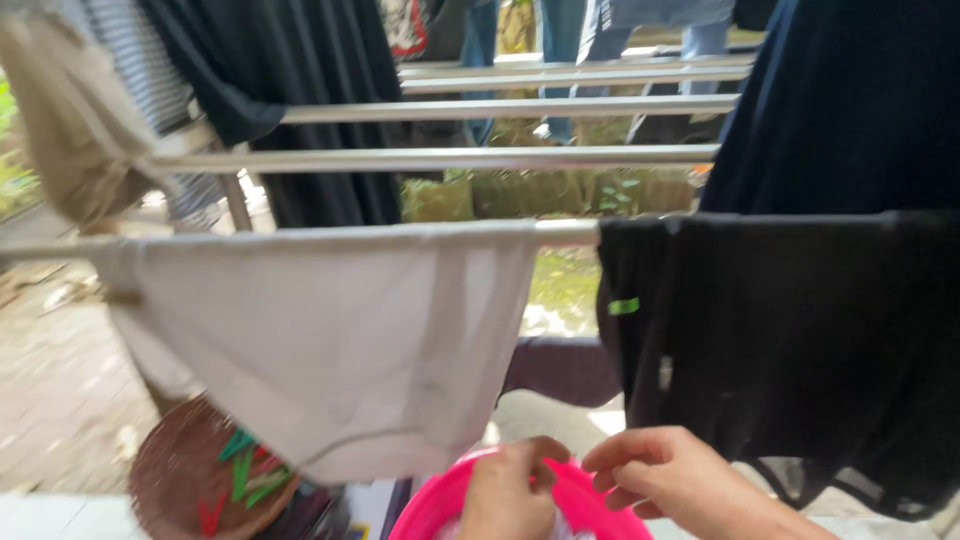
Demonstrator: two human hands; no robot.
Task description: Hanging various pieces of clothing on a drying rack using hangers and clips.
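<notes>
your left hand (pixel 505 495) and right hand (pixel 670 475) over pink basin (pixel 420 505), bottom centre. fingers curled close together; what they pinch, cannot tell. white cloth (pixel 330 340) hangs on rail (pixel 565 232) just above, partly covering basin. black garment (pixel 790 340) at right, behind right hand. brown basket (pixel 170 470) with pegs (pixel 245 475) left of basin.

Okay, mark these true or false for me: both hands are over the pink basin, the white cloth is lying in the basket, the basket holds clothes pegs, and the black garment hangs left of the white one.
1. Both the left hand and right hand are over the pink basin: true.
2. The white cloth lies in the woven basket: false, it hangs on the metal rail.
3. The basket holds coloured clothes pegs: true.
4. The black garment hangs left of the white cloth: false, right.
</notes>
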